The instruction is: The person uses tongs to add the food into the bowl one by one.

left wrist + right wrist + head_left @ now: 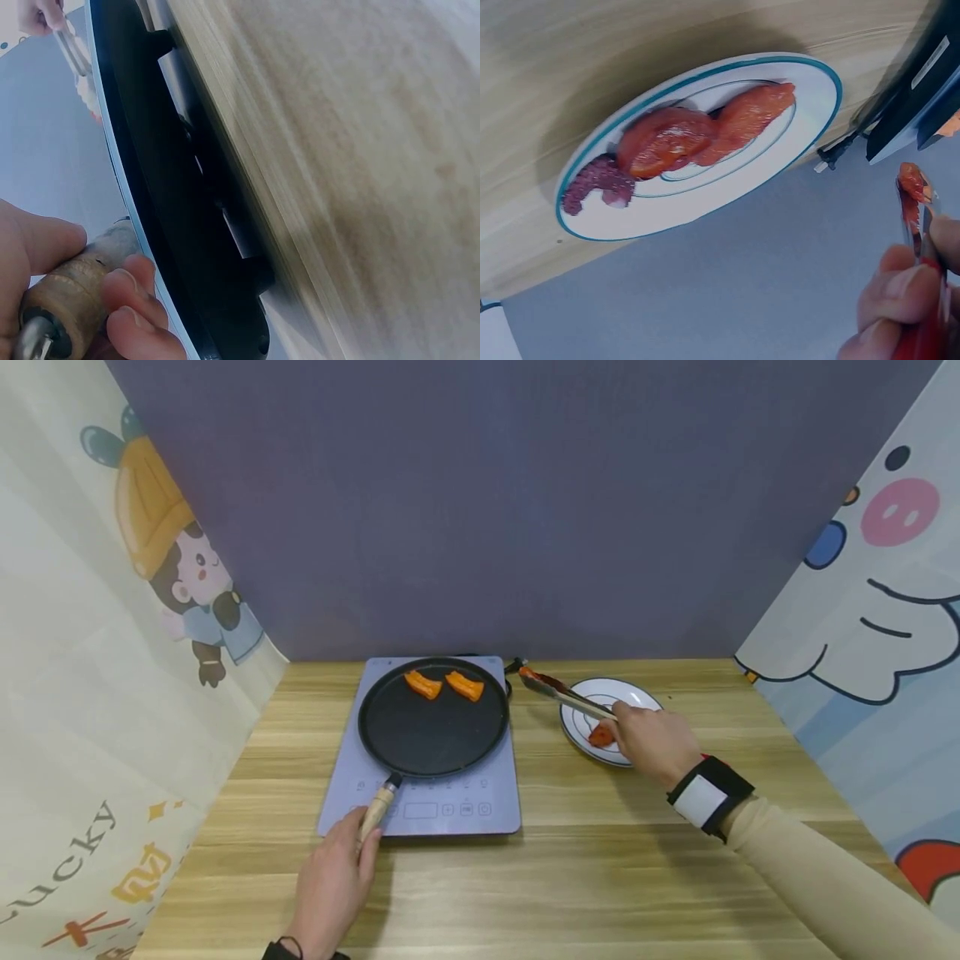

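A reddish piece of food [911, 178] is being pinched between the tips of metal tongs [566, 695], ahead and left of the right hand [658, 743]. The tongs are being gripped by that hand, fingers curled round them, probably so the piece is not dropped. Just below it, a white plate [572, 739] is being placed within easy reach, it seems; a rounded red item [667, 142], an orange strip [746, 120] and a purple curl [598, 180] are being held on it. Ahead of the left hand [333, 881], a flat black pan [435, 735] bearing two orange pieces [423, 685] is being supported by a cooktop [337, 806]. Its wooden handle [377, 807] is being grasped by that hand, likely for steadiness. Beneath both hands, everything is being carried by the worktop [562, 877].
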Demonstrator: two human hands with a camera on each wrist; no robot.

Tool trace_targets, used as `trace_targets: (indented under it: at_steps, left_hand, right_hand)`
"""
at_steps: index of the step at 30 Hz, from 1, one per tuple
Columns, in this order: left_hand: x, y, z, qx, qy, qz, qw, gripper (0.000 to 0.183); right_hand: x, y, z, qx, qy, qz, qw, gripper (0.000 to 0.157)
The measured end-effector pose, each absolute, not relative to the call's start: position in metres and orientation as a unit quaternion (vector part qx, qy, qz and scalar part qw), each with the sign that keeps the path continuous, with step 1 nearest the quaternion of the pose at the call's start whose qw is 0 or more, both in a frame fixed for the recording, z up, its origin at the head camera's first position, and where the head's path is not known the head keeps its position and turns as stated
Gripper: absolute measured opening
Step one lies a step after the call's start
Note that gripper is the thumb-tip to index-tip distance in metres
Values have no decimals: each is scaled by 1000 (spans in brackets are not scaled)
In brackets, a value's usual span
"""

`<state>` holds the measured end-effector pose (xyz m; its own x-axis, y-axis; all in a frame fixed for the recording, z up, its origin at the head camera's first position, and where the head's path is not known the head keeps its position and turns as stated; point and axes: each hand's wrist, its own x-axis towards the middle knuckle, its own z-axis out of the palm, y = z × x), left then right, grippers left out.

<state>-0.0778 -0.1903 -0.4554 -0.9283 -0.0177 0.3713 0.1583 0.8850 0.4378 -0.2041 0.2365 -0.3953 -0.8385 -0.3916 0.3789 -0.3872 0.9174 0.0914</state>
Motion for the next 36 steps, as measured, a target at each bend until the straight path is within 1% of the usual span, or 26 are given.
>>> trace_targets:
  at_steps: [7,15,24,36]
  left_hand:
    - [-77,-189,-453,-40,-952,-239,189,34]
    - [-75,-188,-452,-36,-953,-241,182,33]
    - [-76,-190,-454,-35,-952,-239,189,35]
    - [-76,-190,-456,-45,-948,-239,205,34]
  right_hand:
    - [-208,224,-392,213,-957,-20,196,28]
    - [-210,210,-388,241,-946,-12,216,29]
    - [-215,189,-382,265,-935,-19,235,29]
    - [-213,162,-378,283,-932,-17,227,28]
